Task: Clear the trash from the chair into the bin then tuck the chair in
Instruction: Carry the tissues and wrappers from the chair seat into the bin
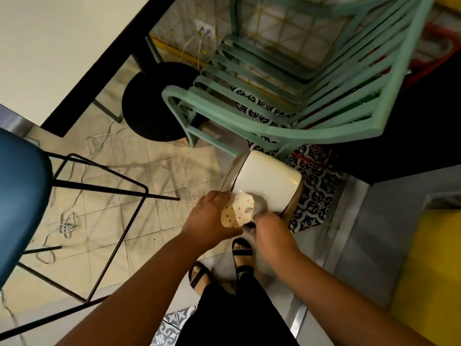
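The left hand's (207,216) grip pinches the dotted wrapper (238,212) over the cream bin (267,181) while the right hand (270,229) seems curled on something hidden at the lid's near edge, so binning is underway: next the lid must open, the wrapper's long axis pointing away toward it.

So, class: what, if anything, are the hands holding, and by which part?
The left hand grips a dotted paper wrapper by its lower left edge, over the bin. Whether the right hand holds anything cannot be told.
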Demonstrator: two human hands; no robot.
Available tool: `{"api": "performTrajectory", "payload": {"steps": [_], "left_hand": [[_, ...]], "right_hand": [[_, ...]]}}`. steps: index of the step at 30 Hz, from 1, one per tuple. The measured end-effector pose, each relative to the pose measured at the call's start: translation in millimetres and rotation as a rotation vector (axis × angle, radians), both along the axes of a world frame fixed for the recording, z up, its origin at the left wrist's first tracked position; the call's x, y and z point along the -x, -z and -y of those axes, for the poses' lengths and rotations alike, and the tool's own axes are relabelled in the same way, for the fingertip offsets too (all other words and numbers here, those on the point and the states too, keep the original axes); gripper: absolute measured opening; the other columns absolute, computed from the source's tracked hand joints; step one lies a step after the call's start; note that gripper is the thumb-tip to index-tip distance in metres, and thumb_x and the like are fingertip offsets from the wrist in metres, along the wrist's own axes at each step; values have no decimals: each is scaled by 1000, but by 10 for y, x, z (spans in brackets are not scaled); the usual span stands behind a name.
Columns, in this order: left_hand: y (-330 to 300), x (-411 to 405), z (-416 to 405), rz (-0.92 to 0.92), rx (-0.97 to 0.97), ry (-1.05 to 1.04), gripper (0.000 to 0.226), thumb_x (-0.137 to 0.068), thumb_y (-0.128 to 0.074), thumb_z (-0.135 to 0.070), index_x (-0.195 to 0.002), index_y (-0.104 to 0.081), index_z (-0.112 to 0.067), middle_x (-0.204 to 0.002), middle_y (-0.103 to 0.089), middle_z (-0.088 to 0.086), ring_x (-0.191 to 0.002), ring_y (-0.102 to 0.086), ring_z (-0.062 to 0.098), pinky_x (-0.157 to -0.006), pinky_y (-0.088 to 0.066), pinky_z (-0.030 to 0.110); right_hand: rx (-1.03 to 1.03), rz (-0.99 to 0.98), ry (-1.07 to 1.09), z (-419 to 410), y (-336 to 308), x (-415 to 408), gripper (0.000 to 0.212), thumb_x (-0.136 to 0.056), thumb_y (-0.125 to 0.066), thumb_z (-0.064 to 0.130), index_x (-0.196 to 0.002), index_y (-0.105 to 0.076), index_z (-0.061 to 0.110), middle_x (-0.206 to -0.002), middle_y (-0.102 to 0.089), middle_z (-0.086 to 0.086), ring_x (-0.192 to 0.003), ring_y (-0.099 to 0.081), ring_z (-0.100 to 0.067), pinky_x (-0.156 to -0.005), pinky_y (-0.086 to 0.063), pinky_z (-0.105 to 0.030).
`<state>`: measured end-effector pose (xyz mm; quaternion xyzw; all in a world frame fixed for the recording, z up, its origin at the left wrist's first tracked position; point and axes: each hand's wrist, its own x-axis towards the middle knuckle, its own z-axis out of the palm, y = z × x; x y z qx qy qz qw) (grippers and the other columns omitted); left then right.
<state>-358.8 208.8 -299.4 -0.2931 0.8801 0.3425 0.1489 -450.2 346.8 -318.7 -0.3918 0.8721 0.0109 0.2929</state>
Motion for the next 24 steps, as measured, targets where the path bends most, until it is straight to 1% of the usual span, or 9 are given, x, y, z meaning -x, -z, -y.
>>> {"api": "performTrajectory", "payload": {"steps": [3,5,7,9,11,13,16,20,24], "left_hand": [[38,107,-115,18,13,75,90,-65,-82,-45,-140,-38,-24,-139,-44,-3,-125,-41,17,-102,-37,30],[69,191,-151,45,97,119,84,-67,-79,-48,-137,-40,-24,-137,-46,-2,-124,-41,19,-101,-38,32],[98,274,-169,83,219,180,78,-68,-76,-51,-133,-42,-24,-133,-50,0,-120,-43,22,-96,-41,34],[120,335,-189,130,320,239,77,-68,-74,-52,-133,-42,-24,-129,-51,1,-117,-44,24,-92,-42,36],[152,384,-246,160,391,271,74,-67,-73,-53,-128,-44,-24,-124,-53,2,-115,-44,24,-91,-41,37],[203,446,-332,163,424,290,70,-67,-73,-55,-123,-47,-23,-121,-54,2,-114,-45,24,-92,-41,37],[328,542,-442,179,412,303,69,-67,-70,-61,-119,-49,-22,-121,-55,3,-113,-46,24,-92,-41,38],[538,650,-502,236,332,239,75,-68,-69,-65,-123,-46,-19,-124,-52,7,-115,-46,26,-92,-42,39],[674,660,-521,245,252,177,89,-69,-71,-62,-137,-31,-20,-136,-44,8,-124,-42,30,-99,-42,43]], "right_hand": [[144,99,113,-295,-128,-63,19,-93,-52,21,-106,-64,13,-103,-64,-7,-96,-62,-22,-80,-48,-28],[209,157,184,-468,-238,-81,25,-89,-58,21,-111,-66,17,-102,-66,-6,-98,-62,-23,-82,-47,-28],[204,214,217,-583,-301,-59,28,-90,-59,21,-117,-64,18,-107,-66,-6,-102,-60,-21,-84,-43,-24],[176,275,250,-648,-317,-21,29,-91,-58,23,-120,-62,19,-110,-64,-4,-100,-59,-17,-85,-43,-23],[182,299,301,-686,-309,12,26,-91,-59,24,-115,-65,17,-106,-65,-4,-91,-59,-12,-83,-46,-22],[223,302,365,-716,-281,45,22,-89,-61,23,-109,-67,15,-102,-67,-4,-87,-59,-12,-81,-48,-24],[249,294,435,-756,-239,74,20,-88,-63,23,-106,-68,17,-101,-68,-1,-89,-61,-12,-81,-50,-24],[262,303,494,-822,-202,106,21,-89,-62,23,-108,-68,16,-104,-68,-1,-88,-59,-11,-82,-49,-23],[235,302,515,-887,-169,93,25,-89,-62,26,-113,-66,17,-108,-67,1,-93,-60,-11,-83,-47,-20]]}}
